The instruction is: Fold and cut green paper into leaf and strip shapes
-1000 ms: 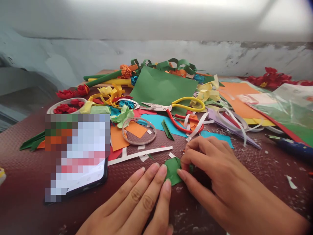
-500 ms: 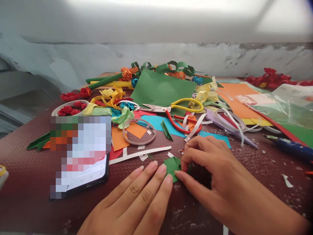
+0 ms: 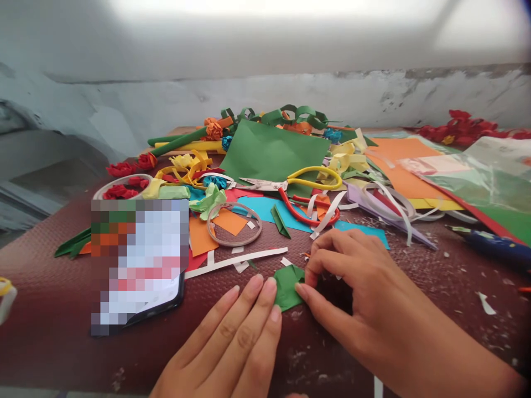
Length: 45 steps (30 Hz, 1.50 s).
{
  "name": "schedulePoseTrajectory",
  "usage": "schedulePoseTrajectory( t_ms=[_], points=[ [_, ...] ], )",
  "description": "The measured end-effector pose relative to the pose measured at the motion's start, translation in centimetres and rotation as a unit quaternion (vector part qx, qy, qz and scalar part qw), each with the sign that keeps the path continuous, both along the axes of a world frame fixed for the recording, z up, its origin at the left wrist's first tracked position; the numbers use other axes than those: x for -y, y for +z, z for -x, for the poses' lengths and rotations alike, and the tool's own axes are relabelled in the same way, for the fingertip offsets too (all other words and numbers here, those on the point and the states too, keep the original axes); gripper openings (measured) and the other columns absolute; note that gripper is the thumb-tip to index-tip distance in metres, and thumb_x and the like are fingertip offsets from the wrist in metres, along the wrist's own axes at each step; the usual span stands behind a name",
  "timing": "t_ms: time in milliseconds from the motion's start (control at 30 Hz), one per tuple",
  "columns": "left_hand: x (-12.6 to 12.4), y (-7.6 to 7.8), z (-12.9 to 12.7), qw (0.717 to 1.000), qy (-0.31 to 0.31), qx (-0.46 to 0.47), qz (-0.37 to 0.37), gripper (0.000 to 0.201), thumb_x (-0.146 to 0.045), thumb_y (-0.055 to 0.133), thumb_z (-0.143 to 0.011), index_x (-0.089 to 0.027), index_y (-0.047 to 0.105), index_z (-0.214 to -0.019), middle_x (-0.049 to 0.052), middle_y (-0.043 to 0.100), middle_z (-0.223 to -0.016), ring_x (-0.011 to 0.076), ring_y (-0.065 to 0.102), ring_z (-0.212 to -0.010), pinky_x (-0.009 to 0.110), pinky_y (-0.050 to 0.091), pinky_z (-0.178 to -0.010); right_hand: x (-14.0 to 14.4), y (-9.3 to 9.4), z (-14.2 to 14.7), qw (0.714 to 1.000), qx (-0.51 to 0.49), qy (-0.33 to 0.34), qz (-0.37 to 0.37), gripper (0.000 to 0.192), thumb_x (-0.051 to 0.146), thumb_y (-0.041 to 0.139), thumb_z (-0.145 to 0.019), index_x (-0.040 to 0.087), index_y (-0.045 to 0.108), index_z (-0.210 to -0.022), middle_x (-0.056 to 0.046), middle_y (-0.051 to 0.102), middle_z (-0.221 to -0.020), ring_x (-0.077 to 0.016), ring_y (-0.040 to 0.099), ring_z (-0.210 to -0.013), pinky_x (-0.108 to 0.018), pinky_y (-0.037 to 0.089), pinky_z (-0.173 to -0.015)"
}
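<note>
Across the front of the dark maroon, textured table, in the head view, the left hand is lying palm down, its fingers stretching out flat and clasping nothing while their tips are touching the left side of a small, folded green paper piece. That piece is resting on the table between both hands. The right hand is arching over from the other side, its grip pinching the paper's right edge between thumb and forefinger. Just beyond, a narrow white paper strip is lying aslant. Farther back, metal scissors with yellow and red handles are resting before a large dark-green paper sheet. Leftward, a black-edged smartphone is showing a mostly pixelated screen.
</note>
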<state>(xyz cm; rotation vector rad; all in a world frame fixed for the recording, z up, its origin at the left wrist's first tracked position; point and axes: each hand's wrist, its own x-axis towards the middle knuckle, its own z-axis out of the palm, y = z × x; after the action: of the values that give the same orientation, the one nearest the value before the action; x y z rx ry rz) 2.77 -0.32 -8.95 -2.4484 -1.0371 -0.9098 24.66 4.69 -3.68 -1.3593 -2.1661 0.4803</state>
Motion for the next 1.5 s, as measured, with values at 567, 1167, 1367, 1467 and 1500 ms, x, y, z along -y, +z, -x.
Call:
schedulePoseTrajectory(
  t_ms=[567, 1167, 1367, 1467, 1500],
  points=[
    [0.4, 2.2, -0.3, 0.997, 0.013, -0.074, 0.033, 0.052, -0.043, 0.066, -0.090, -0.009, 0.063, -0.130, 0.011, 0.067, -0.138, 0.0246, 0.059, -0.132, 0.033, 0.035, -0.121, 1.4, -0.2, -1.5, 0.978, 0.057, 0.083, -0.183, 0.016, 0.020, 0.061, -0.098, 0.024, 0.075, -0.107, -0.002, 0.076, -0.106, -0.0208, 0.064, -0.096, -0.039, 0.044, -0.091],
    [-4.0, 6.3, -0.7, 0.987, -0.079, -0.010, 0.141, 0.022, -0.009, 0.050, -0.097, -0.015, 0.069, -0.105, 0.006, 0.073, -0.091, 0.0203, 0.067, -0.085, 0.034, 0.054, -0.078, 0.4, -0.6, -0.8, 0.959, 0.065, 0.109, -0.253, 0.013, 0.029, 0.065, -0.097, 0.019, 0.073, -0.095, -0.003, 0.075, -0.091, -0.0216, 0.064, -0.085, -0.039, 0.042, -0.080],
    [-3.5, 6.8, -0.7, 0.934, -0.117, 0.250, 0.226, 0.022, -0.014, 0.064, -0.091, -0.022, 0.071, -0.109, 0.006, 0.072, -0.109, 0.0177, 0.068, -0.100, 0.027, 0.054, -0.089, 0.0, -0.3, -1.5, 0.929, -0.109, 0.101, -0.340, 0.020, 0.007, 0.062, -0.094, 0.017, 0.074, -0.107, -0.007, 0.075, -0.102, -0.0200, 0.063, -0.091, -0.036, 0.049, -0.081],
    [-3.5, 7.5, -1.3, 0.788, -0.156, 0.426, 0.416, 0.029, -0.040, 0.057, -0.097, -0.023, 0.066, -0.120, 0.011, 0.070, -0.116, 0.0231, 0.069, -0.098, 0.034, 0.059, -0.080, 0.1, -0.1, -1.9, 0.910, -0.166, 0.133, -0.355, 0.030, 0.000, 0.059, -0.091, 0.019, 0.076, -0.108, -0.010, 0.071, -0.114, -0.0228, 0.060, -0.104, -0.040, 0.051, -0.091],
    [-3.6, 7.7, -1.7, 0.727, -0.163, 0.458, 0.486, 0.034, -0.044, 0.057, -0.097, -0.022, 0.064, -0.121, 0.011, 0.071, -0.109, 0.0229, 0.070, -0.092, 0.033, 0.059, -0.074, 0.1, -0.1, -2.0, 0.907, -0.170, 0.139, -0.358, 0.031, 0.000, 0.059, -0.091, 0.020, 0.077, -0.107, -0.010, 0.069, -0.118, -0.0239, 0.059, -0.108, -0.042, 0.050, -0.094]
  ],
)
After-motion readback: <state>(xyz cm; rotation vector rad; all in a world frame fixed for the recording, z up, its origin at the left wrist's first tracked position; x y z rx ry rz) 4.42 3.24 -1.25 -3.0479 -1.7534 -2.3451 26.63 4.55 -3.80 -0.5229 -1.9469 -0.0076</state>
